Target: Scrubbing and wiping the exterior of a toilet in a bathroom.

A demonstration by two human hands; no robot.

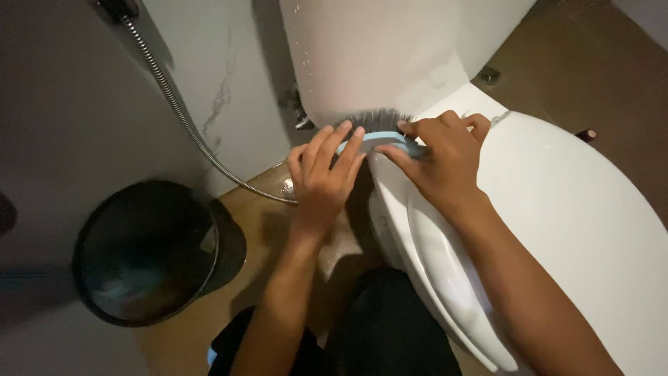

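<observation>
Gripping blue brush (379, 139), both hands, left (321, 177), right (442, 163), bristles against toilet tank (369, 56); bin (142, 254), hose (177, 111) left.

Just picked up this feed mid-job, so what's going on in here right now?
A person is pressing a light blue scrub brush with dark bristles against the base of a white toilet tank, both hands on it: left hand and right hand. The toilet lid is closed. A black bin stands on the floor, with a metal spray hose hanging along the wall.
</observation>
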